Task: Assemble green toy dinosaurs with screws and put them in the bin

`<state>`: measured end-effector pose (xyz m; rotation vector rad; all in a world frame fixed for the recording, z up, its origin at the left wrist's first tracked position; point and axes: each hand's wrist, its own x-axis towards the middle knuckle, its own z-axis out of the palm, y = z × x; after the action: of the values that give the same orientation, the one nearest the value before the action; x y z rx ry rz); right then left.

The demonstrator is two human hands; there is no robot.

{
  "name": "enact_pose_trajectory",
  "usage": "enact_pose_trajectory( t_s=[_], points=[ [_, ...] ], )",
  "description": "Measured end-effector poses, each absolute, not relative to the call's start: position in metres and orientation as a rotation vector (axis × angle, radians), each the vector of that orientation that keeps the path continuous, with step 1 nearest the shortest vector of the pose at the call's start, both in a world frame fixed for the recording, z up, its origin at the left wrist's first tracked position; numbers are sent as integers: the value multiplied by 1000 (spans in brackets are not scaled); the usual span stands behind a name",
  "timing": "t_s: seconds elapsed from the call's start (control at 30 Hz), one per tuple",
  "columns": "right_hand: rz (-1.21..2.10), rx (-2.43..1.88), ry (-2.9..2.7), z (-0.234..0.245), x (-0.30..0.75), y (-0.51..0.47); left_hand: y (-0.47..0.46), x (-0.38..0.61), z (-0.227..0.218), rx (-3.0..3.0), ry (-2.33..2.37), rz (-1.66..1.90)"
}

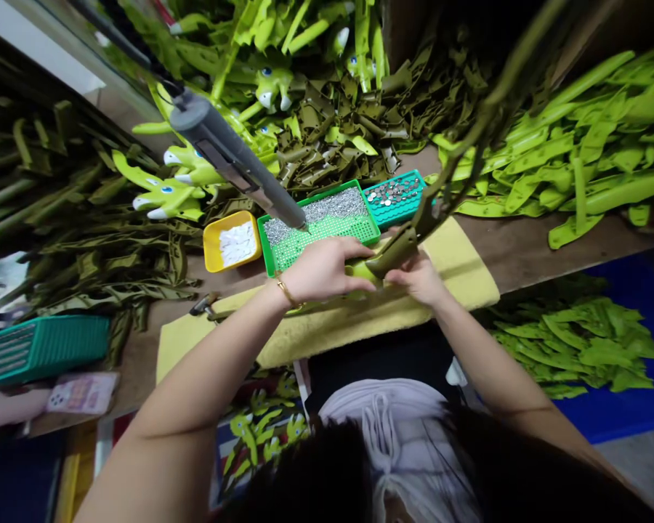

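Note:
My left hand point(331, 270) is closed on the lime-green end of a plastic toy part point(395, 254). From the other side, my right hand point(421, 277) grips the same part, whose upper side is olive green. A long, blurred olive stretch rises from it toward the upper right; whether it is one piece cannot be made out. Below both hands lies a yellow cloth pad point(327, 330). A grey electric screwdriver point(237, 160) hangs to the left, its tip over a green tray point(378, 231) of small screws. Neither hand touches the screwdriver.
A yellow tub point(212, 250) of white pieces and a teal tray point(395, 218) of metal discs flank the screw tray. A hammer point(204, 305) lies by the pad. Heaps of olive parts point(327, 138) and lime parts point(588, 145) surround the bench. Stacked teal trays point(70, 345) stand left.

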<state>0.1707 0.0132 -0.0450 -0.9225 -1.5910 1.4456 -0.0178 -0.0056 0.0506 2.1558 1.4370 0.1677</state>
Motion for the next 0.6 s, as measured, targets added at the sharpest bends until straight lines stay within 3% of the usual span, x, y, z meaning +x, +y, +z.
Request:
enact_pose_trajectory(
  t_s=[0.07, 0.43, 0.6],
  points=[
    [1558, -862, -1474, -45, 163, 7, -15, -15, 51, 2206, 1470, 211],
    [1415, -905, -1461, -39, 127, -11, -19, -12, 60, 2293, 1433, 153],
    [1570, -919, -1708, -30, 158, 9, 5, 12, 75, 2224, 1523, 155]
  ],
)
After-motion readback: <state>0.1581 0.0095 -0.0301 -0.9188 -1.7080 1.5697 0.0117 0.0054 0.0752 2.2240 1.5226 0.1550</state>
